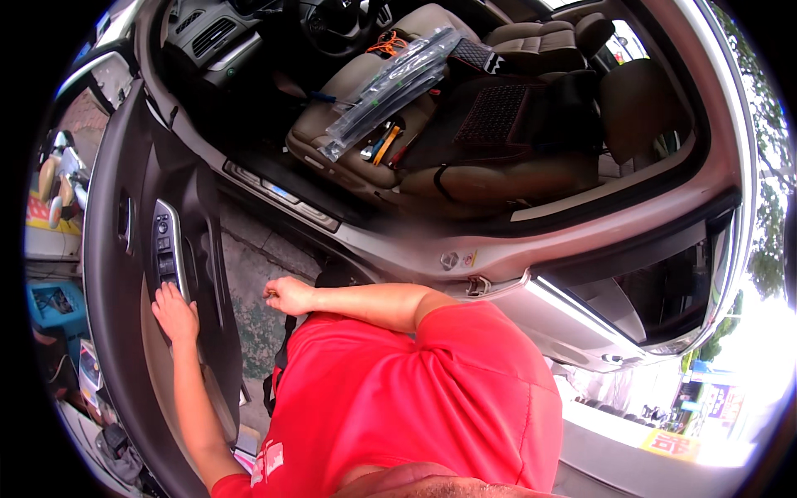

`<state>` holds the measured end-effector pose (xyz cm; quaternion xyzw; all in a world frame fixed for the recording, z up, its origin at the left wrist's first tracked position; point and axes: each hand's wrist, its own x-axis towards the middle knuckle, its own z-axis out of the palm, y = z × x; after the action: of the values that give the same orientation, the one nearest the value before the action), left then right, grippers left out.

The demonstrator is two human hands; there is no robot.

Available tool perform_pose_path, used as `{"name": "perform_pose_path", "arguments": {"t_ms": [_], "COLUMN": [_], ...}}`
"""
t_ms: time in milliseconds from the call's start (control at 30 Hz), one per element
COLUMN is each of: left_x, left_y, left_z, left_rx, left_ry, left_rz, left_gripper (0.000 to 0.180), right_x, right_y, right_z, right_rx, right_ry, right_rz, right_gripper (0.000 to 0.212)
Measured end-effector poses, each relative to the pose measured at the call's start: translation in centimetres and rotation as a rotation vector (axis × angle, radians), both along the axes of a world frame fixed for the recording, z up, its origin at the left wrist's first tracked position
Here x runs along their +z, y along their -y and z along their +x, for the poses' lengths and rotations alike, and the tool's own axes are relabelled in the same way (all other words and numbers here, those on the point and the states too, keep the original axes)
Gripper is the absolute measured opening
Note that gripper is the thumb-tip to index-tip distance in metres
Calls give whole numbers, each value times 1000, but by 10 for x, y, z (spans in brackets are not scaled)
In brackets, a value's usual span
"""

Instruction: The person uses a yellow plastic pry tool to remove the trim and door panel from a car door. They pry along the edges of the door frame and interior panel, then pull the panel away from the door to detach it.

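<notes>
Left hand: The left hand [176,314] is laid on the inner face of the dark door panel [124,191], at the left; its fingers are extended, with nothing seen gripped.
Switch panel: Set in the door panel, the switch panel [165,241] is touched at its near end by the left fingertips.
Right hand: The right hand [289,295] is held to the right of the door, in front of the red shirt [432,390], with its fingers curled; whether something small is pinched at the fingertips cannot be told.
Front seat: On the brown front seat [320,129], at the far side, clear plastic-wrapped strips [390,91] are laid; a yellow-handled tool [387,144] is placed just nearer.
Far interior: An orange cable [387,43] is seen beyond the strips, near the steering wheel [342,35].
Left background: A blue crate [56,300] is seen left of the door.
</notes>
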<state>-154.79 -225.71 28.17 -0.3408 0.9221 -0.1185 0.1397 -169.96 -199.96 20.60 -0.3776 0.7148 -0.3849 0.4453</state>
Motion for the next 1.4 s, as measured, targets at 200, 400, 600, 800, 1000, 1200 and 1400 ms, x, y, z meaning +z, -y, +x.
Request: {"name": "perform_pose_path", "arguments": {"t_ms": [200,400,600,800,1000,1200,1400], "left_x": [-9,-16,1,3,2,-39,-52], "left_y": [4,-1,0,-2,-5,2,2], "left_z": [7,13,7,3,5,41,48], "left_rx": [-55,-52,-187,-176,-165,-154,-48], "left_ry": [-57,-22,31,71,54,-570,-651], "left_rz": [-23,-81,-130,-135,-152,-53,-71], "left_gripper": [77,76,69,70,73,68,61], "right_x": [-2,7,21,14,24,23,32], "right_y": [-1,8,22,6,-5,-25,-31], "right_z": [3,6,12,11,3,1,-7], "right_rx": [-6,-7,-106,-110,-82,-125,-102], "right_ry": [-15,-90,-109,-97,-129,-36,31], "right_rz": [0,-64,-102,-80,-72,-90,40], "right_gripper": [31,29,27,28,29,35,33]}}
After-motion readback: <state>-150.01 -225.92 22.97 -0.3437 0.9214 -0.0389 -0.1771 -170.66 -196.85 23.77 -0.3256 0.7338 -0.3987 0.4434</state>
